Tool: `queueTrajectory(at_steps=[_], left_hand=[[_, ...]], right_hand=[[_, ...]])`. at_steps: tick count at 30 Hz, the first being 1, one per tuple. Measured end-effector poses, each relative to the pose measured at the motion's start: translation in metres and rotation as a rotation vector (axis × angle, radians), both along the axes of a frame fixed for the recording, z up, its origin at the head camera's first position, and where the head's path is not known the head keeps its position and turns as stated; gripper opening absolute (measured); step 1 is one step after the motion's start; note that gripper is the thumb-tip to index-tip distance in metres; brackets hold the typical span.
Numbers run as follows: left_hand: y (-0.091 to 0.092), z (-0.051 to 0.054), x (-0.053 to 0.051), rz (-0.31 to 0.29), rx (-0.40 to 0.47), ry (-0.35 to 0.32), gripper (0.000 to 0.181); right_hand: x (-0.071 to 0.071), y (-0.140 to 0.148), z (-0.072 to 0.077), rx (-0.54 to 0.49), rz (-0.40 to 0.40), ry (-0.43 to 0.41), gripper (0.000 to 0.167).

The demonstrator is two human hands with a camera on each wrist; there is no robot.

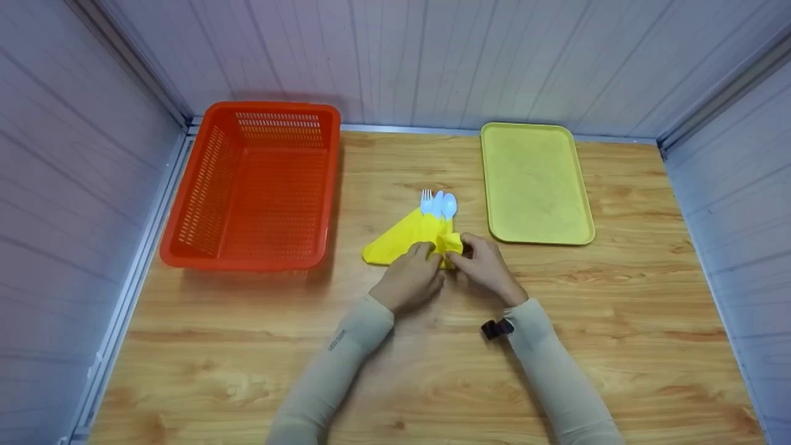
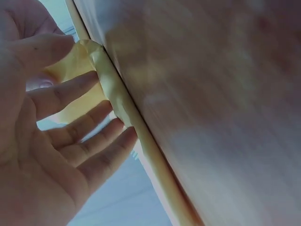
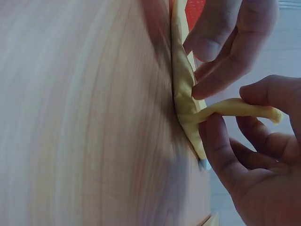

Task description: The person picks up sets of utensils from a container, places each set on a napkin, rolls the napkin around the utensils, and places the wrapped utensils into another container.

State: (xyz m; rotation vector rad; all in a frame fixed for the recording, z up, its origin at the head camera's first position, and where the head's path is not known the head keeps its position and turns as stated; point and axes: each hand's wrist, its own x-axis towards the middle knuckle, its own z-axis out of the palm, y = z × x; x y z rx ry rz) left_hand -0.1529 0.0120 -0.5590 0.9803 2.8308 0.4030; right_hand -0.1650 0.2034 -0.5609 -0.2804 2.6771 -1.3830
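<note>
Well to the left of the left hand's fingers, a red slotted basket point(image 1: 250, 263) sits on the wood-grained table point(image 1: 649, 309); the head view shows its whole interior, while the right wrist view catches only a red patch beyond those fingers. The left hand point(image 1: 411, 279) rests against a folded yellow napkin point(image 1: 395, 242), which spreads out beyond its fingertips to the left and fills the space between the two hands. From above mostly its back shows; the left wrist view reveals the fingers from underneath, spread and fairly straight, their tips touching the cloth's edge. Ahead of both hands' fingers, a white fork point(image 1: 426, 203), knife point(image 1: 438, 204) and spoon point(image 1: 450, 206) lie side by side, heads poking out of the napkin and lower parts covered by it. The right hand point(image 1: 486, 264) pinches a flap of the napkin; seen from above this is a crumpled corner, but the right wrist view shows it standing out from the rest of the cloth, between thumb and finger. Beyond the right hand's fingers, ahead and to the right, lies a yellow tray point(image 1: 537, 185), near but apart.
</note>
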Motion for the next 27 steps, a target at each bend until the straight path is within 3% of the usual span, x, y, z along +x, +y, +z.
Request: queueTrajectory(at_steps=[5,9,16,21,27], left_hand=[[-0.004,0.000,-0.001,-0.016,0.040,0.009,0.033],[-0.007,0.000,0.000,0.005,0.045,0.006,0.033],[-0.012,0.002,0.002,0.029,0.106,-0.063,0.027],[-0.016,0.005,0.005,0.024,0.140,-0.106,0.031],[-0.022,0.005,0.010,0.030,0.170,-0.071,0.026]], right_hand=[[0.004,-0.006,0.003,-0.005,-0.008,-0.016,0.019],[0.009,-0.008,0.002,-0.021,-0.009,-0.009,0.025],[0.016,-0.008,-0.004,-0.113,0.036,0.016,0.030],[0.018,-0.009,-0.006,-0.115,0.033,0.028,0.028],[0.020,-0.014,-0.009,-0.092,0.055,0.078,0.027]])
